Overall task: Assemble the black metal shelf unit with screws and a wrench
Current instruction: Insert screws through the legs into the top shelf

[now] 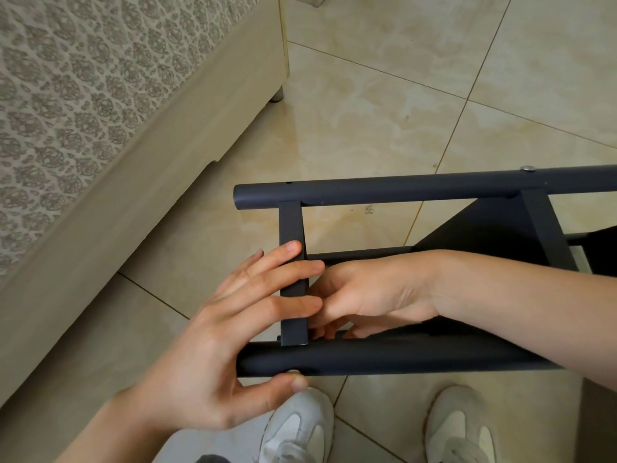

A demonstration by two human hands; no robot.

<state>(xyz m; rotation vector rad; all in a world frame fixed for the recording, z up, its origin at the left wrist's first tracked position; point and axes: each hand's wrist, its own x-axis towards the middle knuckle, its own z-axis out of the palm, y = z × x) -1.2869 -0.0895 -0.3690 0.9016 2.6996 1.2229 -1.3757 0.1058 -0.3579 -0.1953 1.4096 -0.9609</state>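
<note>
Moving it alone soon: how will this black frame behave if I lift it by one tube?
Probably stiff: the frame is metal tube with a flat crossbar. It may rack a little, since one hole in the far tube looks empty. The smooth round tubes could slip in a grip or slide on the glossy tiles.

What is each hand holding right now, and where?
Left hand braces the shelf frame: straight fingers across the flat crossbar, thumb against the near tube. Right hand curls behind that crossbar; whether it holds anything is hidden.
</note>
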